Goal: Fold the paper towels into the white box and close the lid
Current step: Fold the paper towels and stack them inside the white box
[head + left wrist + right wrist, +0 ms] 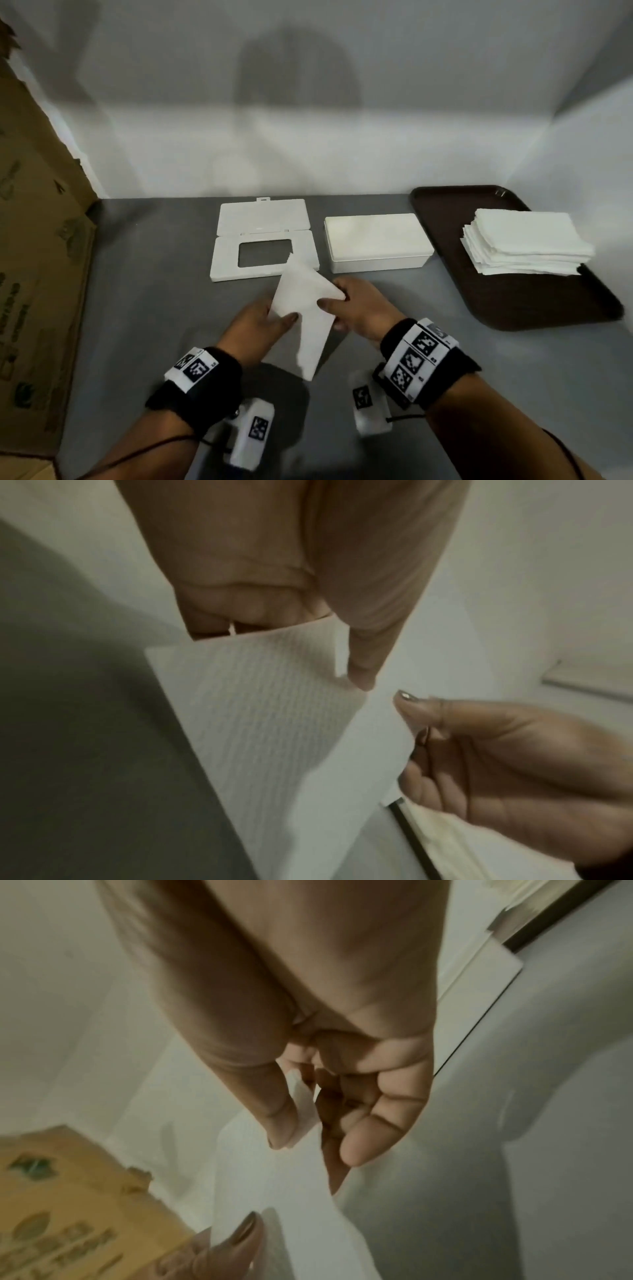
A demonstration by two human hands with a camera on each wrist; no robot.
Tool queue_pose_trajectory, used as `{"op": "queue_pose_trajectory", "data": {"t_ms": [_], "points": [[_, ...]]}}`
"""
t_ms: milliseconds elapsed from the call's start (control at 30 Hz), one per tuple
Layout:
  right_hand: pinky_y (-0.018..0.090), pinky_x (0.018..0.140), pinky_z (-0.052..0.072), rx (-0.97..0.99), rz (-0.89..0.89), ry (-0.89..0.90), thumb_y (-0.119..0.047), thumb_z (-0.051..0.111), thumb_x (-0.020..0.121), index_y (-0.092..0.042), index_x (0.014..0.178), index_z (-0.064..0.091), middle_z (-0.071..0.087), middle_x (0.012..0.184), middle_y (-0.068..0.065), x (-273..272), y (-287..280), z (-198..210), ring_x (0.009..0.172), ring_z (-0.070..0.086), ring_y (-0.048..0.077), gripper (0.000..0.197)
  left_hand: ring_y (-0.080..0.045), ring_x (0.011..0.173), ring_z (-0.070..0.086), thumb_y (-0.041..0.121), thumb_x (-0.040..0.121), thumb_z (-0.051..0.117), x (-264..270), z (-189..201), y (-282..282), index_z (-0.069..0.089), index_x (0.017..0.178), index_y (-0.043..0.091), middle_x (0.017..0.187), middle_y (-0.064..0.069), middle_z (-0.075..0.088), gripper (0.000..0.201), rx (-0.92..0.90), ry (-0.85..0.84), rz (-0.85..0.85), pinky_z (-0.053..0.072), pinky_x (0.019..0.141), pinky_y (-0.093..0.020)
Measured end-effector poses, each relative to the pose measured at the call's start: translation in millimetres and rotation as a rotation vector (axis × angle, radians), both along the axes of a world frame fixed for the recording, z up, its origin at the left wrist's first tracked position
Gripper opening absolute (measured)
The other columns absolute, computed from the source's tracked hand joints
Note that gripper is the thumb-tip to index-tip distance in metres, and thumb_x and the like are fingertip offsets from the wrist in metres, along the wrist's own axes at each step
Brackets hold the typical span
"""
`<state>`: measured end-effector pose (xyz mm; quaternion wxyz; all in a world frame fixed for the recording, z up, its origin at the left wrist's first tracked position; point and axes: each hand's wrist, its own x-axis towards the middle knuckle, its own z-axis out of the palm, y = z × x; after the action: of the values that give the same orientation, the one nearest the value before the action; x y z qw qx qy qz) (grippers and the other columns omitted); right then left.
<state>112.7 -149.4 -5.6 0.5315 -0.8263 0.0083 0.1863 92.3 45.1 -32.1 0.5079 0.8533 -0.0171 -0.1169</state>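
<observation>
A white paper towel (305,308) hangs above the grey table, bent over on itself. My left hand (263,320) pinches its left edge, thumb on top. My right hand (352,305) pinches its right corner between thumb and fingers. The left wrist view shows the ribbed paper towel (274,710) under my left hand's thumb (359,669), and the right hand (496,750) gripping its edge. In the right wrist view the paper towel (274,1177) runs between my right hand's thumb (277,1123) and fingers. Behind stands the white box (376,243). Its lid (263,236) lies apart to the left, flap open.
A dark brown tray (507,301) at the right carries a stack of paper towels (524,240). A cardboard box (34,274) stands along the left side. A white wall closes off the back of the grey table (144,308).
</observation>
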Motion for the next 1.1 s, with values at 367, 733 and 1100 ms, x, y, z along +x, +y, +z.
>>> {"op": "queue_pose_trajectory", "data": {"t_ms": [367, 733, 1100], "points": [[0.031, 0.057, 0.051, 0.419, -0.292, 0.161, -0.002, 0.072, 0.082, -0.002, 0.113, 0.058, 0.071, 0.101, 0.012, 16.0, -113.3, 15.8, 0.074, 0.068, 0.021, 0.034, -0.008, 0.085, 0.063, 0.049, 0.089, 0.053, 53.4, 28.3, -63.7, 0.06, 0.085, 0.036, 0.085, 0.014, 0.067, 0.015, 0.236, 0.013, -0.419, 0.05, 0.084, -0.033], [0.025, 0.053, 0.049, 0.474, -0.493, 0.008, -0.009, 0.064, 0.09, -0.008, 0.092, 0.062, 0.069, 0.1, 0.015, 87.9, -184.2, -1.4, 0.077, 0.064, 0.019, 0.003, -0.039, 0.077, 0.062, 0.03, 0.071, 0.077, 117.0, 17.9, -103.6, 0.052, 0.103, 0.043, 0.091, -0.022, 0.066, 0.043, -0.237, 0.053, 0.046, 0.053, 0.066, -0.051], [0.029, 0.062, 0.034, -0.504, -0.261, -0.246, -0.038, 0.064, 0.088, -0.013, 0.08, 0.056, 0.059, 0.075, -0.001, 127.4, -190.8, -7.8, 0.07, 0.052, 0.014, 0.028, -0.02, 0.073, 0.058, 0.035, 0.082, 0.07, 164.9, 9.7, -128.5, 0.041, 0.124, 0.026, 0.073, 0.01, 0.058, 0.052, 0.447, -0.191, 0.226, 0.042, 0.067, -0.029]]}}
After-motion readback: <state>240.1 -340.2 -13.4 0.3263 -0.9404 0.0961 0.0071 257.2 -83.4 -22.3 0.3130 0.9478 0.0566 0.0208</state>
